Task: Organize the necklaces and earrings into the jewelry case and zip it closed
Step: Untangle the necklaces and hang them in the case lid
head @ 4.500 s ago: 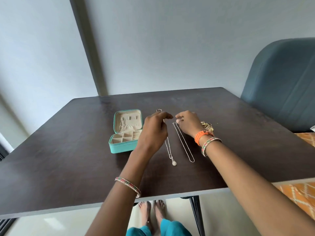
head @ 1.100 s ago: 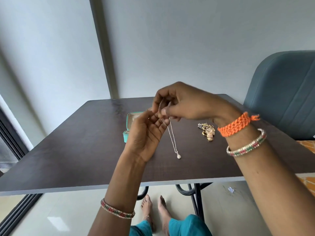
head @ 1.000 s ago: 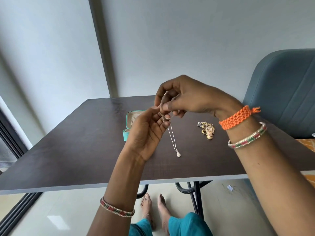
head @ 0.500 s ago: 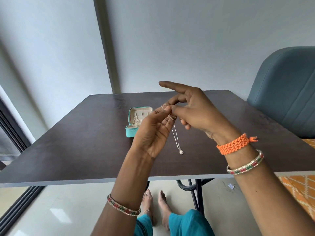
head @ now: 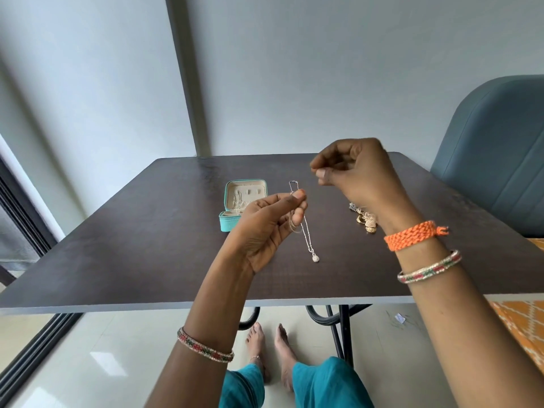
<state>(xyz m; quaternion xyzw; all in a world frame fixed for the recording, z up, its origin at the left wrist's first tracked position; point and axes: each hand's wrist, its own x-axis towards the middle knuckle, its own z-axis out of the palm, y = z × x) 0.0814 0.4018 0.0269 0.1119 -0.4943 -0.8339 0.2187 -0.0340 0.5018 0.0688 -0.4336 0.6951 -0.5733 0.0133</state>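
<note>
Mid-frame on the table [head: 147, 254], the case [head: 240, 203] sits left, earrings [head: 365, 220] right; the necklace [head: 307, 237] hangs between them from the left hand [head: 265, 231].

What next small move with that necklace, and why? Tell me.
Probably carry the left hand toward the case. It pinches the necklace, whose pendant hangs free above the table; the case stands open just beyond that hand. The right hand looks curled, apparently holding nothing.

On the counter [head: 147, 260], bare dark surface spreads wide at nine o'clock and at six. The open jewelry case [head: 235, 212] stands at eleven o'clock, the earrings [head: 365, 220] at two, with bare counter between them.
</note>
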